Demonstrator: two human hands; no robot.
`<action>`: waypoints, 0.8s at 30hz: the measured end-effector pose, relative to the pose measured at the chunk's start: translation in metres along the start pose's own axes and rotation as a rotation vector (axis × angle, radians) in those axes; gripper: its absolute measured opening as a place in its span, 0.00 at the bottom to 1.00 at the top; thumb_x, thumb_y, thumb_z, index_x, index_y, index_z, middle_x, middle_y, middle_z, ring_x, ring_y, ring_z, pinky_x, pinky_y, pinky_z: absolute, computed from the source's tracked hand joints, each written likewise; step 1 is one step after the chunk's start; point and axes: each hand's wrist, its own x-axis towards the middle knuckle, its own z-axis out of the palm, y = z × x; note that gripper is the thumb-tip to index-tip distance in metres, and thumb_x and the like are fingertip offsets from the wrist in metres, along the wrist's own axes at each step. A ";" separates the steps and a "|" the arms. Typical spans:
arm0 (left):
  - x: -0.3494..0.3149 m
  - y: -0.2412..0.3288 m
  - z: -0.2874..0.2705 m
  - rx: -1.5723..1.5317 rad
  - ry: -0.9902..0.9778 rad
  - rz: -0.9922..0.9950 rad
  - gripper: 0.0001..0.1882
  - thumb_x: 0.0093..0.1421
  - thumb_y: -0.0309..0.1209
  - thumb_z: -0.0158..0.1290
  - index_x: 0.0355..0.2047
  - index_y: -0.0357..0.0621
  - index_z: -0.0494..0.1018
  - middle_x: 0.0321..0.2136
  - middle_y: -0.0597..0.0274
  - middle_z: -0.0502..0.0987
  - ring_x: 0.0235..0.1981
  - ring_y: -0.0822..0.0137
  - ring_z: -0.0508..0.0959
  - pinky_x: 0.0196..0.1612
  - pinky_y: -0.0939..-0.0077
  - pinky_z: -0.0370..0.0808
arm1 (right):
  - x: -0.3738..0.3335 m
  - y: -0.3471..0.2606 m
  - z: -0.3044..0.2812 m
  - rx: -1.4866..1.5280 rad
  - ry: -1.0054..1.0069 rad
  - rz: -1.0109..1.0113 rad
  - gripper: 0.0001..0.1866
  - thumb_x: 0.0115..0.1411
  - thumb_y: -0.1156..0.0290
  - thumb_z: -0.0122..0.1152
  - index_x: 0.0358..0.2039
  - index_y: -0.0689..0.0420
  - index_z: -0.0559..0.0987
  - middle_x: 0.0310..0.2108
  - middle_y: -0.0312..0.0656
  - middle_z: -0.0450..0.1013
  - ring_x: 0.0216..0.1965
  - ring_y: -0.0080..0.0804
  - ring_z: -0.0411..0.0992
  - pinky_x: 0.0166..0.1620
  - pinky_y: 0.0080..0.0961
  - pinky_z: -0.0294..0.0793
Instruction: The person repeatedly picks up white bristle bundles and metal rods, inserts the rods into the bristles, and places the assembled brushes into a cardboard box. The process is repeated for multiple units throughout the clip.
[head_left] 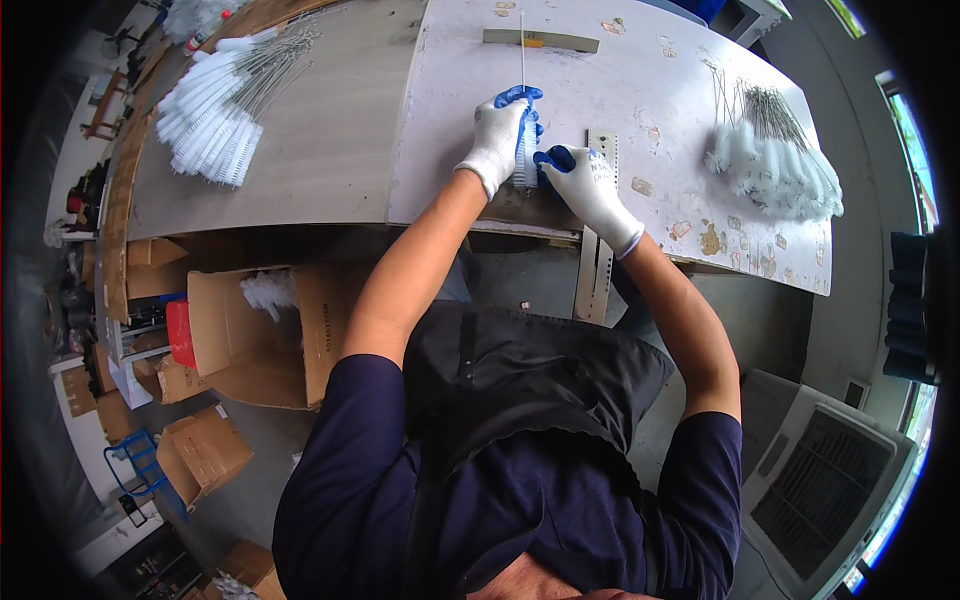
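Note:
My left hand (502, 135), in a white glove with blue-coated fingers, is wrapped round a white-bristled wire brush (525, 172). The brush's thin stem points away from me, and its bristled end hangs toward the table's near edge. My right hand (582, 180), gloved alike, is just right of the bristles with its fingers curled together. Its blue fingertips are close beside the brush; whether they touch it or pinch something small is hidden. Under the right hand lies a perforated metal bar (594, 275), which reaches out past the table edge.
A pile of white brushes (215, 115) lies on the left table part, another pile (778, 160) at the right. A flat strip (570, 43) lies across the table (440, 130) beyond my hands. Below left stands an open cardboard box (250, 345); a grilled appliance (825, 490) stands lower right.

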 end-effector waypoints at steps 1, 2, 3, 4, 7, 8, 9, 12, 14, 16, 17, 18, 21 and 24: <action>0.000 -0.001 0.000 0.016 -0.001 0.011 0.11 0.66 0.26 0.52 0.44 0.41 0.82 0.25 0.63 0.77 0.23 0.66 0.77 0.27 0.70 0.77 | -0.005 -0.002 -0.003 -0.046 0.013 -0.038 0.15 0.62 0.57 0.62 0.39 0.56 0.84 0.33 0.50 0.80 0.39 0.50 0.79 0.45 0.42 0.77; 0.001 -0.001 -0.002 -0.001 0.002 -0.001 0.11 0.65 0.26 0.52 0.44 0.40 0.82 0.25 0.63 0.77 0.23 0.66 0.77 0.27 0.70 0.78 | -0.009 -0.004 -0.005 -0.091 0.026 -0.075 0.14 0.62 0.58 0.63 0.39 0.56 0.84 0.32 0.49 0.80 0.39 0.50 0.79 0.44 0.42 0.77; 0.001 -0.001 -0.002 -0.022 0.002 -0.014 0.11 0.65 0.26 0.52 0.44 0.40 0.82 0.25 0.62 0.77 0.23 0.66 0.78 0.27 0.70 0.78 | -0.014 -0.002 -0.008 -0.126 0.069 -0.165 0.14 0.60 0.59 0.64 0.41 0.55 0.83 0.35 0.48 0.79 0.40 0.49 0.78 0.45 0.41 0.77; 0.001 0.000 -0.002 -0.042 0.003 -0.027 0.11 0.65 0.26 0.52 0.44 0.40 0.82 0.25 0.62 0.78 0.23 0.66 0.78 0.28 0.71 0.78 | -0.018 0.001 -0.011 -0.161 0.112 -0.255 0.15 0.59 0.60 0.65 0.44 0.54 0.82 0.38 0.47 0.79 0.42 0.48 0.77 0.46 0.41 0.77; 0.003 0.004 -0.002 -0.042 -0.044 -0.070 0.11 0.65 0.26 0.54 0.44 0.38 0.83 0.26 0.60 0.79 0.24 0.65 0.79 0.29 0.71 0.79 | -0.025 0.001 -0.021 -0.301 0.120 -0.555 0.23 0.56 0.63 0.68 0.52 0.53 0.77 0.49 0.44 0.74 0.47 0.46 0.74 0.50 0.41 0.76; 0.004 0.004 -0.002 -0.020 -0.045 -0.073 0.11 0.64 0.26 0.54 0.44 0.37 0.82 0.26 0.59 0.79 0.25 0.65 0.80 0.29 0.71 0.79 | -0.026 -0.001 -0.025 -0.352 0.102 -0.660 0.26 0.55 0.64 0.69 0.54 0.52 0.76 0.53 0.43 0.72 0.49 0.45 0.72 0.51 0.40 0.75; 0.006 0.004 -0.002 0.005 -0.048 -0.076 0.11 0.64 0.26 0.55 0.43 0.36 0.82 0.27 0.58 0.80 0.26 0.64 0.81 0.29 0.71 0.80 | -0.026 -0.001 -0.027 -0.463 -0.020 -0.690 0.33 0.54 0.61 0.69 0.60 0.53 0.71 0.59 0.44 0.67 0.52 0.44 0.70 0.54 0.41 0.73; 0.008 0.007 -0.003 0.087 -0.039 -0.081 0.11 0.63 0.26 0.56 0.43 0.34 0.82 0.30 0.52 0.82 0.28 0.62 0.83 0.30 0.71 0.81 | -0.016 0.003 -0.023 -0.547 -0.102 -0.835 0.34 0.54 0.60 0.68 0.61 0.55 0.72 0.58 0.44 0.68 0.50 0.44 0.71 0.53 0.41 0.74; 0.009 0.012 -0.001 0.129 -0.020 -0.124 0.11 0.63 0.26 0.56 0.43 0.33 0.82 0.31 0.49 0.83 0.27 0.61 0.83 0.30 0.70 0.81 | -0.003 0.009 -0.020 -0.544 -0.112 -0.891 0.33 0.56 0.58 0.67 0.61 0.52 0.72 0.58 0.43 0.68 0.49 0.45 0.71 0.52 0.40 0.74; 0.009 0.015 0.004 0.121 0.006 -0.148 0.11 0.62 0.25 0.57 0.43 0.33 0.82 0.31 0.49 0.83 0.26 0.61 0.83 0.29 0.69 0.82 | 0.011 0.012 -0.017 -0.565 -0.113 -0.943 0.31 0.58 0.57 0.67 0.61 0.51 0.72 0.57 0.43 0.69 0.49 0.45 0.71 0.52 0.40 0.74; 0.009 0.016 0.006 0.117 0.018 -0.161 0.11 0.62 0.25 0.57 0.43 0.32 0.82 0.31 0.49 0.83 0.25 0.61 0.83 0.29 0.69 0.82 | 0.018 0.013 -0.015 -0.618 -0.138 -0.931 0.28 0.60 0.55 0.65 0.59 0.49 0.74 0.54 0.41 0.69 0.48 0.43 0.71 0.51 0.40 0.75; 0.009 0.016 0.005 0.114 0.037 -0.173 0.11 0.62 0.25 0.57 0.42 0.32 0.82 0.30 0.49 0.83 0.24 0.61 0.83 0.28 0.68 0.82 | 0.021 0.011 -0.015 -0.656 -0.155 -0.948 0.26 0.59 0.55 0.65 0.56 0.49 0.75 0.52 0.41 0.70 0.47 0.43 0.72 0.51 0.40 0.75; 0.017 0.009 -0.003 0.136 -0.027 -0.139 0.11 0.61 0.25 0.58 0.41 0.32 0.81 0.29 0.51 0.82 0.24 0.61 0.82 0.27 0.69 0.82 | 0.024 0.007 -0.013 -0.730 -0.196 -0.984 0.21 0.59 0.55 0.65 0.49 0.50 0.77 0.48 0.40 0.71 0.46 0.41 0.72 0.50 0.40 0.74; 0.020 0.005 0.006 0.281 -0.070 -0.111 0.10 0.61 0.25 0.58 0.40 0.31 0.82 0.28 0.54 0.82 0.23 0.63 0.82 0.26 0.70 0.81 | 0.020 0.005 -0.011 -0.728 -0.231 -0.966 0.18 0.56 0.57 0.66 0.44 0.51 0.79 0.45 0.40 0.72 0.47 0.40 0.73 0.50 0.39 0.74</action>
